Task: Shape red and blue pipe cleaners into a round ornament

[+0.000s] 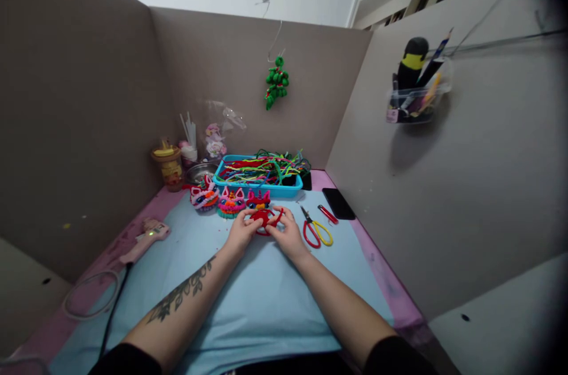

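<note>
Between my two hands is a red pipe-cleaner piece (262, 219), bent into rounded loops. My left hand (244, 229) grips its left side with closed fingers. On the other side, my right hand (286, 234) pinches it, and a red strand curves up by those fingers. Just beyond my hands stand fuzzy animal-head figures: a pink and purple one (205, 197), a pink and teal one (231, 202) and a red one (258, 198), partly hidden by the work. To the right lie scissors (316, 229) with one red and one yellow handle.
A blue tray (279, 191) of colourful pipe cleaners stands at the back. A red cutter (328, 214) and a black phone (338, 203) lie right. On the left is a pink glue gun (146, 239) with its cord. A green ornament (277, 83) hangs from the back wall.
</note>
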### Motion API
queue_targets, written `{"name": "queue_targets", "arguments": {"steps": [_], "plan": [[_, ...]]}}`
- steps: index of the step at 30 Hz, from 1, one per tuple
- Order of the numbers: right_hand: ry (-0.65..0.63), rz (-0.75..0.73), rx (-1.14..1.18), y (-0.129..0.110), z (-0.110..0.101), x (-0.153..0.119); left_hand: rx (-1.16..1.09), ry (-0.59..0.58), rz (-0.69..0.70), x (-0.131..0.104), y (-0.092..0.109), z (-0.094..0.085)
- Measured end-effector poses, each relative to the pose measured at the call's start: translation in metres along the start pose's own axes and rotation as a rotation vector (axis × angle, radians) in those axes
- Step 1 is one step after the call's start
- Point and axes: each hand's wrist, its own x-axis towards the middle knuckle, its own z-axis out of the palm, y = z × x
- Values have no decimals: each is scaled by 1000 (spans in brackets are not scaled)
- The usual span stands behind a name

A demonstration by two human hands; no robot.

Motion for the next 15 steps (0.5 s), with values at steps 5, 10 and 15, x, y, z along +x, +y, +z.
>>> {"name": "queue_targets", "arguments": {"steps": [5,10,15], "plan": [[46,-2,-40,7,-7,5,-33,-92,-14,-2,1,2],[-31,-23,6,10,-12,6,-27,-52,-13,-1,0,1],[-162,4,14,1,-6,2,-26,-30,-5,2,-2,-3]]}}
